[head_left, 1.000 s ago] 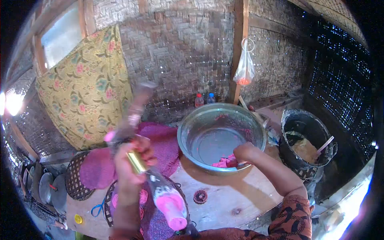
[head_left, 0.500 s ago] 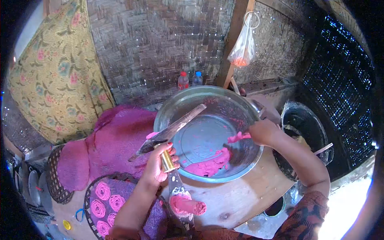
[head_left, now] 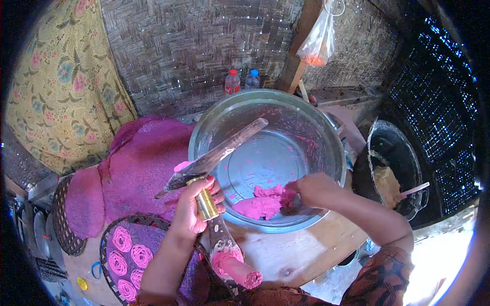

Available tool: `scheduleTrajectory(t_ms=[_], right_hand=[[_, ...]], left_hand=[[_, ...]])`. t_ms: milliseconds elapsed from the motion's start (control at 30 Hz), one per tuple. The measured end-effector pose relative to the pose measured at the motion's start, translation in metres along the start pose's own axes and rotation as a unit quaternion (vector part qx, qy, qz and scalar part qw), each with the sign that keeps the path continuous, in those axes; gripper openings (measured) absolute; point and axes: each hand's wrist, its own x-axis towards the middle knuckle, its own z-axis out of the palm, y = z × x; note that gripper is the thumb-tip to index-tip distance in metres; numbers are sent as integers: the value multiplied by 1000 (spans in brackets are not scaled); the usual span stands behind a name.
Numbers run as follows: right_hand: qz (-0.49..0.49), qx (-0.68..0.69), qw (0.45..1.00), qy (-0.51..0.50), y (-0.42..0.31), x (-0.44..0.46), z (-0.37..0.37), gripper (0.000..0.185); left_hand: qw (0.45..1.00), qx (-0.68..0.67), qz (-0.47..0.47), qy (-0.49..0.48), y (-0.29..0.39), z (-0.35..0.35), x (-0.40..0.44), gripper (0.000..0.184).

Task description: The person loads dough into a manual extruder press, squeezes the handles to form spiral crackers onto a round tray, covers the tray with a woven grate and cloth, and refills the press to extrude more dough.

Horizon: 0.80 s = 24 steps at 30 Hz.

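A gold ribbed metal cylinder (head_left: 205,204) is wrapped in the fingers of my left hand (head_left: 193,206). Beside it a long wooden tool (head_left: 219,153) leans across the left rim of a big metal basin (head_left: 268,96). Inside the basin, my right hand (head_left: 319,191) is closed at a lump of pink dough (head_left: 260,204) near the bottom; its fingertips are partly hidden. Below my left hand, a wooden piece (head_left: 218,232) bears a pink-coated cylinder (head_left: 242,270) that points toward the lower right.
Pink coiled strands (head_left: 141,255) lie on a purple cloth in a woven tray (head_left: 104,260). Pink-purple cloth (head_left: 148,168) covers the left side. Two bottles (head_left: 232,83) stand behind the basin. At right is a dark bucket (head_left: 375,168) with a stick; a plastic bag (head_left: 317,43) hangs above.
My right hand has lowered from the basin's right side to the pink dough. The view has tilted down, and the left hand, earlier raised with the blurred wooden tool, is now lower beside the basin.
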Motion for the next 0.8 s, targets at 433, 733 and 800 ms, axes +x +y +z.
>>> scheduleTrajectory(t_ms=[433, 733, 800], right_hand=[[26, -80, 995, 45, -5, 1, -5, 26], [-110, -18, 993, 40, -36, 37, 13, 25], [-126, -73, 986, 83, -41, 44, 9, 25]], left_hand=[[1000, 2, -2, -2, -2, -8, -2, 21], [1000, 3, 2, -11, -2, -4, -2, 21], [1000, 6, 3, -7, -2, -5, -1, 21]])
